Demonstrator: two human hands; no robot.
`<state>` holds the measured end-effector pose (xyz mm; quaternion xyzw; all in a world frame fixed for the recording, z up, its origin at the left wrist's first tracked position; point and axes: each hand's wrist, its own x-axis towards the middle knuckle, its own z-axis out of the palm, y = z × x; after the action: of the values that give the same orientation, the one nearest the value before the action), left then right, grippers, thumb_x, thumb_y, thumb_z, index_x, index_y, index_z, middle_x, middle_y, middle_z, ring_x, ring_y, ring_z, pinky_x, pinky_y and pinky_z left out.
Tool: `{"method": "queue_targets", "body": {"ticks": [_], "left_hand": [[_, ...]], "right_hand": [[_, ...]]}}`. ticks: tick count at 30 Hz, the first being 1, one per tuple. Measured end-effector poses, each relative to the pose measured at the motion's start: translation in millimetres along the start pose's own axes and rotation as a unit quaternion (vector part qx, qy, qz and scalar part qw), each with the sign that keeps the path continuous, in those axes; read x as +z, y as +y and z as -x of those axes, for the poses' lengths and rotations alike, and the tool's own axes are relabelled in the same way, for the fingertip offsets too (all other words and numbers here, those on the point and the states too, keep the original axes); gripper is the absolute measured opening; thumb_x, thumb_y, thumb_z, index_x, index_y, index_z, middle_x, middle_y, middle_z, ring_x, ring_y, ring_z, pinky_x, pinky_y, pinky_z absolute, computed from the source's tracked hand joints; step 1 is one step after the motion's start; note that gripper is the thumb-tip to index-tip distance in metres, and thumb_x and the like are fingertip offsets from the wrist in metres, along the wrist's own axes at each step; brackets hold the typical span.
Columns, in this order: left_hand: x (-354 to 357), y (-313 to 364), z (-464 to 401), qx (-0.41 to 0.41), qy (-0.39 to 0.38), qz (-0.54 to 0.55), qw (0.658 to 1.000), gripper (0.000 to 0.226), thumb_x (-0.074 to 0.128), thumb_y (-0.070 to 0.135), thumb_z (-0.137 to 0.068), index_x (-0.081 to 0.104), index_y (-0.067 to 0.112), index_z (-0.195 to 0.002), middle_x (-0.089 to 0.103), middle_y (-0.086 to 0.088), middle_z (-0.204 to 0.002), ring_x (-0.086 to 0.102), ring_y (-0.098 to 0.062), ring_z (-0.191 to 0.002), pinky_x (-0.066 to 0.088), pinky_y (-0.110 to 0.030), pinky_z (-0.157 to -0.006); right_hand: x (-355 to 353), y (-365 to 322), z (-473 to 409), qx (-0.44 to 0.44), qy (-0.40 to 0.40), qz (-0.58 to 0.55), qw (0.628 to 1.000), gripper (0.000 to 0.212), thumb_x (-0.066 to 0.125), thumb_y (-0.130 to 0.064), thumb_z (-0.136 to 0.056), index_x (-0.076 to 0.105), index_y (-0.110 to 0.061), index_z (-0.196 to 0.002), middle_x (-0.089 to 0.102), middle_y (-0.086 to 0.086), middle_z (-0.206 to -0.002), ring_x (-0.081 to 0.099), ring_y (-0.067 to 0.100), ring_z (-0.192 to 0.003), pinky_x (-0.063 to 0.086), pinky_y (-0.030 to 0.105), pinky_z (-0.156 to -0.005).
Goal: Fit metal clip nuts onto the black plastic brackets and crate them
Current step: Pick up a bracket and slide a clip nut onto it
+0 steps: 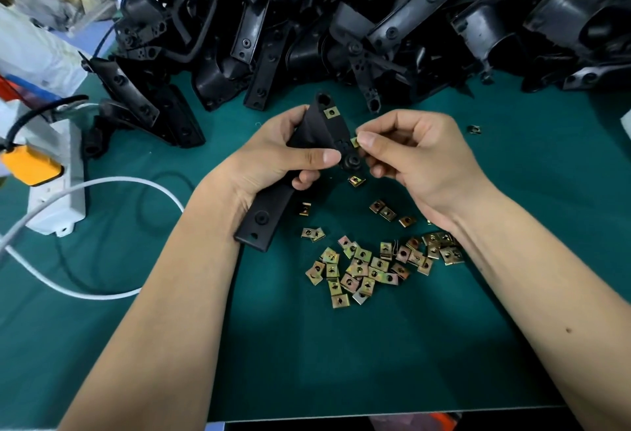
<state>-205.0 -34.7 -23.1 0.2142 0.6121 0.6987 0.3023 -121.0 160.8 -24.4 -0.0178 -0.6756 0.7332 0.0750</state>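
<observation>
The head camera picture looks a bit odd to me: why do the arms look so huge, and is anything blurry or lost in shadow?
Head view: wide-angle lens stretches the forearms near the bottom edge and bends the table edge; the centre is sharp, with the left hand, bracket and loose clip nuts crisp; the black bracket pile merges into dark with soft sheen; the hands cast soft shadows on the green mat.

Left hand [273, 160] grips a black bracket [269, 205]; right hand [420, 160] pinches a clip nut [355, 142] against it.

A white power strip [58, 188] is seen at the left on the green tabletop [341, 362] (an orange plug [30, 166] in it), a white cable [102, 188] looped beside.
</observation>
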Motion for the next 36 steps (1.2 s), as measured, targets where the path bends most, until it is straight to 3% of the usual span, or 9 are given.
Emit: {"method": "queue_targets", "body": {"ticks": [11, 16, 21, 24, 26, 28, 31, 33, 36], "left_hand": [[3.0, -2.4, -0.4, 0.001, -0.008, -0.043, 0.999, 0.035, 0.078, 0.002, -0.079, 0.057, 0.014, -0.105, 0.067, 0.002, -0.079, 0.047, -0.009, -0.046, 0.037, -0.02, -0.041], [7.6, -1.5, -1.6, 0.009, 0.039, -0.029, 0.999, 0.047, 0.082, 0.002, -0.078, 0.054, 0.01, -0.115, 0.067, -0.001, -0.086, 0.045, -0.01, -0.047, 0.037, -0.02, -0.041], [12.0, -3.4, -1.4, 0.018, 0.066, -0.029, 0.997, 0.054, 0.083, 0.004, -0.079, 0.052, 0.007, -0.123, 0.065, 0.001, -0.081, 0.045, -0.011, -0.049, 0.037, -0.019, -0.04], [13.7, -4.8, -0.9, 0.032, 0.083, -0.05, 0.995, 0.051, 0.079, 0.008, -0.081, 0.053, 0.004, -0.124, 0.065, -0.004, -0.085, 0.047, -0.012, -0.052, 0.04, -0.021, -0.041], [16.7, -6.1, -1.3, 0.048, 0.111, -0.066, 0.99, 0.047, 0.08, 0.011, -0.081, 0.056, 0.005, -0.121, 0.068, -0.007, -0.093, 0.058, -0.016, -0.062, 0.048, -0.024, -0.047], [19.4, -8.2, -2.7, 0.059, 0.134, -0.061, 0.987, 0.043, 0.08, 0.014, -0.083, 0.059, 0.007, -0.12, 0.072, -0.006, -0.101, 0.068, -0.021, -0.083, 0.058, -0.034, -0.069], [20.8, -10.3, -5.2, 0.056, 0.125, 0.031, 0.99, 0.033, 0.073, 0.014, -0.09, 0.062, 0.008, -0.121, 0.074, -0.008, -0.116, 0.07, -0.027, -0.103, 0.057, -0.043, -0.097], [20.2, -10.0, -7.7, 0.069, 0.134, 0.072, 0.986, 0.025, 0.067, 0.011, -0.095, 0.064, 0.011, -0.12, 0.073, -0.008, -0.124, 0.07, -0.024, -0.104, 0.058, -0.04, -0.094], [21.9, -10.8, -11.7, 0.078, 0.181, 0.088, 0.977, 0.017, 0.065, 0.004, -0.096, 0.066, 0.012, -0.111, 0.076, -0.002, -0.113, 0.069, -0.015, -0.092, 0.058, -0.034, -0.087]], "right_hand": [[1.4, -0.7, 1.7, 0.019, 0.001, 0.008, 1.0, 0.011, 0.075, 0.0, -0.089, 0.077, -0.009, -0.082, 0.069, 0.011, -0.072, 0.058, 0.018, -0.062, 0.049, 0.023, -0.054], [0.8, 1.0, -0.2, 0.047, 0.03, 0.002, 0.998, 0.005, 0.073, -0.003, -0.092, 0.077, -0.007, -0.091, 0.07, 0.007, -0.076, 0.061, 0.012, -0.065, 0.051, 0.024, -0.056], [4.1, 6.1, 0.5, 0.004, 0.04, 0.065, 0.997, 0.01, 0.071, -0.01, -0.096, 0.078, -0.007, -0.089, 0.066, 0.013, -0.077, 0.057, 0.021, -0.065, 0.05, 0.031, -0.059], [3.6, 5.6, 2.3, -0.023, 0.027, 0.082, 0.996, 0.005, 0.076, -0.014, -0.093, 0.078, -0.012, -0.089, 0.07, 0.003, -0.075, 0.061, 0.012, -0.065, 0.052, 0.028, -0.06], [4.6, 5.5, 4.1, -0.034, 0.011, 0.083, 0.996, 0.009, 0.083, -0.018, -0.087, 0.078, -0.015, -0.094, 0.075, 0.002, -0.082, 0.064, 0.007, -0.068, 0.052, 0.023, -0.062], [7.2, 6.6, 4.6, -0.048, 0.02, 0.079, 0.996, 0.019, 0.086, -0.018, -0.083, 0.076, -0.015, -0.099, 0.077, 0.002, -0.087, 0.066, 0.006, -0.072, 0.051, 0.021, -0.06], [8.5, 9.7, 2.1, -0.055, 0.061, 0.085, 0.993, 0.015, 0.086, -0.019, -0.083, 0.075, -0.02, -0.094, 0.075, -0.008, -0.079, 0.066, 0.003, -0.069, 0.049, 0.016, -0.059], [7.9, 12.1, 0.2, -0.045, 0.064, 0.109, 0.991, 0.011, 0.084, -0.021, -0.084, 0.077, -0.023, -0.091, 0.075, -0.011, -0.078, 0.067, 0.001, -0.071, 0.048, 0.014, -0.062], [11.7, 16.6, -3.1, -0.028, 0.075, 0.136, 0.988, 0.009, 0.083, -0.022, -0.084, 0.077, -0.026, -0.089, 0.073, -0.013, -0.073, 0.065, -0.001, -0.065, 0.048, 0.014, -0.059]]}}
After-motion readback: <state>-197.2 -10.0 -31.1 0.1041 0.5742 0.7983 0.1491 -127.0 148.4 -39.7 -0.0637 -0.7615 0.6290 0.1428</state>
